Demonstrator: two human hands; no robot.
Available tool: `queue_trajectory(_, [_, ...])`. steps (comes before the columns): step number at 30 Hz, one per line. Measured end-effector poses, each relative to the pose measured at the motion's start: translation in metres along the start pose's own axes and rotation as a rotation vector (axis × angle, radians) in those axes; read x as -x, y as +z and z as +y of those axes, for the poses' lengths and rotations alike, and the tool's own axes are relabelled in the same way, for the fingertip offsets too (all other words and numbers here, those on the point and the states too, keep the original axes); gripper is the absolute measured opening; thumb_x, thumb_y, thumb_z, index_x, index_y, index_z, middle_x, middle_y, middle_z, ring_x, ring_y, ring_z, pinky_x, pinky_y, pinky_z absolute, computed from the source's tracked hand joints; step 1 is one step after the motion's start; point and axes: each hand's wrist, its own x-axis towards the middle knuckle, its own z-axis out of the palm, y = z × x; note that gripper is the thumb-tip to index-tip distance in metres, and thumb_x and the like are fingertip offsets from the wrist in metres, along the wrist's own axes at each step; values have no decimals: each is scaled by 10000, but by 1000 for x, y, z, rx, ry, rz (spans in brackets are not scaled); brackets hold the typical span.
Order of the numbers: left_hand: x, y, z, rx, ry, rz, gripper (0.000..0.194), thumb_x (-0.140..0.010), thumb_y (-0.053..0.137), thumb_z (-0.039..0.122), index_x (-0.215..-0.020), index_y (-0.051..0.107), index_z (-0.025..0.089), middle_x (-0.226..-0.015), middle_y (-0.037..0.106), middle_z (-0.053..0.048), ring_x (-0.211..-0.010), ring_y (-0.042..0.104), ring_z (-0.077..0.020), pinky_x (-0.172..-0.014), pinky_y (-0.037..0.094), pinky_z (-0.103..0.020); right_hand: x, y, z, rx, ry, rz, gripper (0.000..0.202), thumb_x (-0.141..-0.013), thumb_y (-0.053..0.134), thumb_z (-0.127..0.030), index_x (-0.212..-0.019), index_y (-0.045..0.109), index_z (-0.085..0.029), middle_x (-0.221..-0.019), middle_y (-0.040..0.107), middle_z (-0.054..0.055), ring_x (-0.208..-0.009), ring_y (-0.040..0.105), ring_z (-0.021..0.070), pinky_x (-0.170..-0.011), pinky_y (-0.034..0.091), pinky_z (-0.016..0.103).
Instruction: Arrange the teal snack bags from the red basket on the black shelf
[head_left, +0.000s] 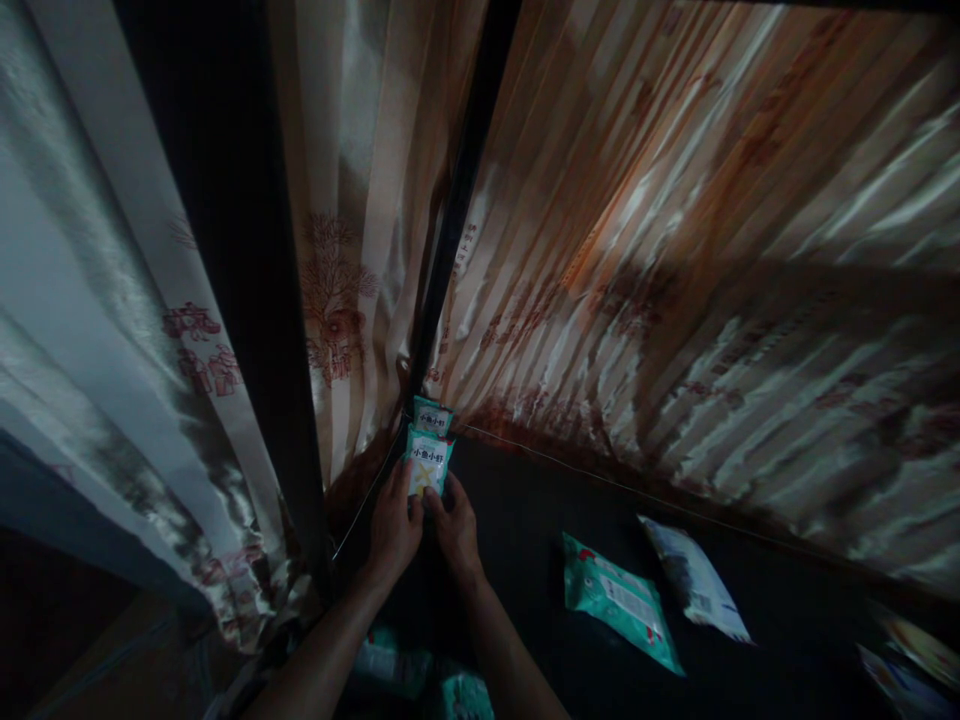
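Between my two hands, a teal and white snack bag (429, 460) with dark lettering and a yellow picture stands upright at the far left corner of the dark surface. My left hand (396, 520) closes on its left edge. On the lower right edge, my right hand (454, 522) grips the same bag, thumb across the front. Right behind it, a second bag of the same kind (433, 414) leans at the corner post, its lower part hidden. More teal bags (466, 697) lie below, partly covered by my forearms.
A teal packet (619, 600) and a white and blue packet (694, 578) lie to the right on the dark surface (517, 500). Other packets (911, 665) sit at the far right edge. Printed curtains (600, 250) and dark posts (232, 250) enclose the corner. The light is dim.
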Motion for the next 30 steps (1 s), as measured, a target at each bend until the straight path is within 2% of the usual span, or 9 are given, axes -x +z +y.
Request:
queue_trajectory(8, [2, 0, 0, -18, 12, 7, 539, -848, 395, 222, -1383, 342, 180, -1451, 359, -93, -1336, 330, -214, -1094, 305, -364, 0, -1, 3, 23, 1, -9, 561, -732, 598, -431, -1233, 554, -183, -1104, 666, 90, -1017, 605, 254, -881, 465, 361])
queue_trajectory(21, [4, 5, -5, -72, 81, 45, 557, -853, 405, 195, -1400, 304, 168, -1446, 351, -136, -1325, 346, -256, -1065, 347, -425, 1, -2, 6, 58, -9, 39, 584, -716, 614, -460, -1215, 573, -158, -1087, 672, 106, -993, 618, 261, -855, 483, 347])
queue_trajectory(25, [8, 4, -3, -101, 128, 75, 564, -850, 406, 187, -1401, 289, 148, -1444, 345, -153, -1338, 321, -259, -1069, 339, -439, 6, -7, 7, 80, 33, 58, 666, -697, 623, -491, -1241, 544, -114, -1132, 646, 136, -996, 613, 259, -870, 474, 346])
queue_trajectory(30, [14, -1, 3, -130, 140, 131, 539, -853, 422, 201, -1381, 322, 155, -1449, 337, -149, -1320, 349, -265, -1058, 357, -439, 22, -17, 1, 70, 39, 134, 639, -682, 625, -517, -1181, 591, -120, -1137, 645, 146, -1021, 609, 270, -884, 469, 350])
